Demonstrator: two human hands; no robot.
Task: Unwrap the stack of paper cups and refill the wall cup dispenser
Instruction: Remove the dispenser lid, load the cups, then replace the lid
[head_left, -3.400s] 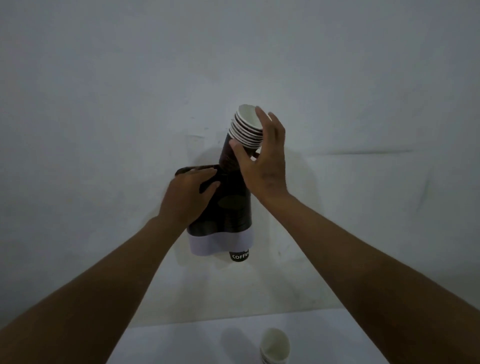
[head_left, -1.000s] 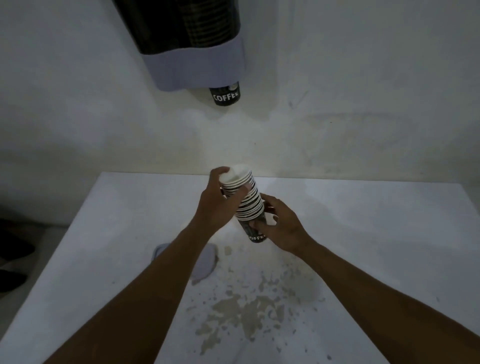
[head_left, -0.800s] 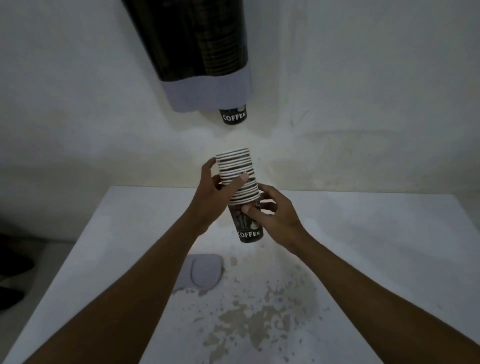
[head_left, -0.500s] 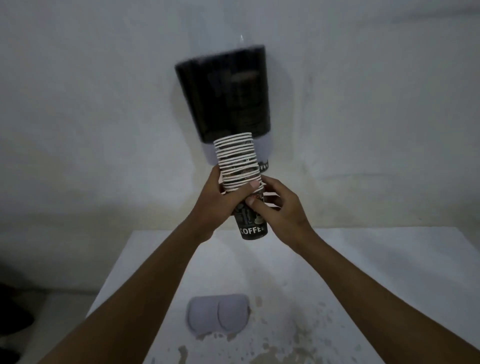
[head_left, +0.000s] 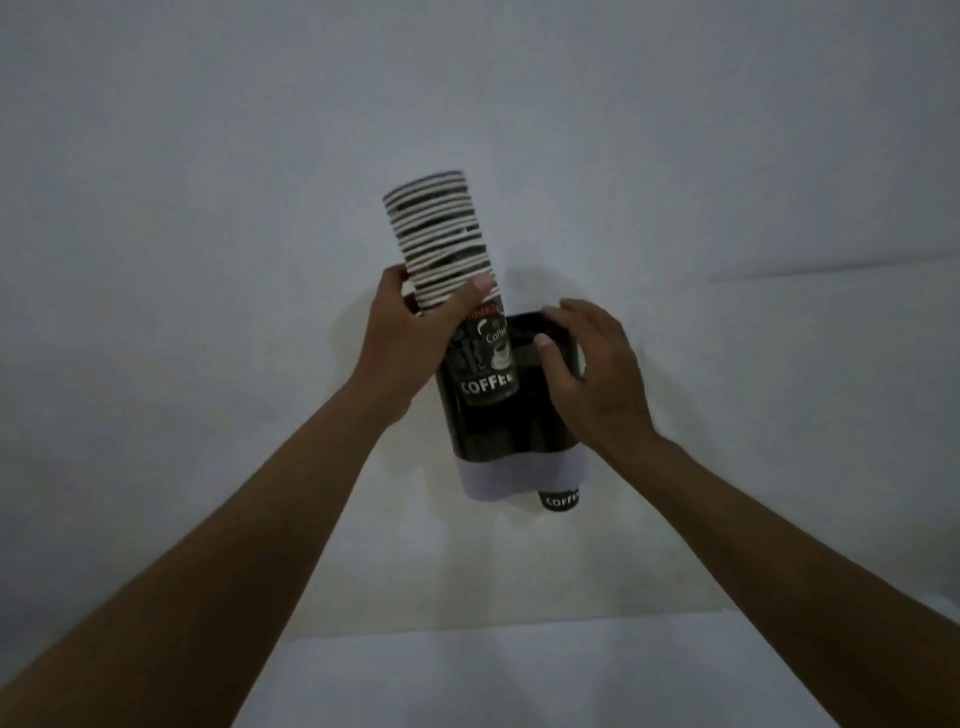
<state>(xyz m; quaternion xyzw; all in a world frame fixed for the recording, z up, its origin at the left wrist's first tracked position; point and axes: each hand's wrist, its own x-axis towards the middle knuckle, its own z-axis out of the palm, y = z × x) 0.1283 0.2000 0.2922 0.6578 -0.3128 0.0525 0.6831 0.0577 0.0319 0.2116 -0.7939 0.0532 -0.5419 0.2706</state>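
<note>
A stack of black-and-white paper cups (head_left: 447, 249) marked COFFEE is held upright in my left hand (head_left: 410, 343), which grips it near the lowest cup. The stack's bottom hangs in front of the left half of the wall cup dispenser (head_left: 498, 431), a dark tinted box with a pale grey base. My right hand (head_left: 592, 374) rests on the dispenser's top right edge, thumb at its front and fingers over the rim. One cup (head_left: 558, 500) pokes out beneath the dispenser's right side.
A bare white wall (head_left: 208, 208) fills most of the view. The white table's (head_left: 519, 675) far edge shows at the bottom, below the dispenser.
The stack has risen from the table to the dispenser's top. My right hand has let go of the stack and moved onto the dispenser. The view has tilted up.
</note>
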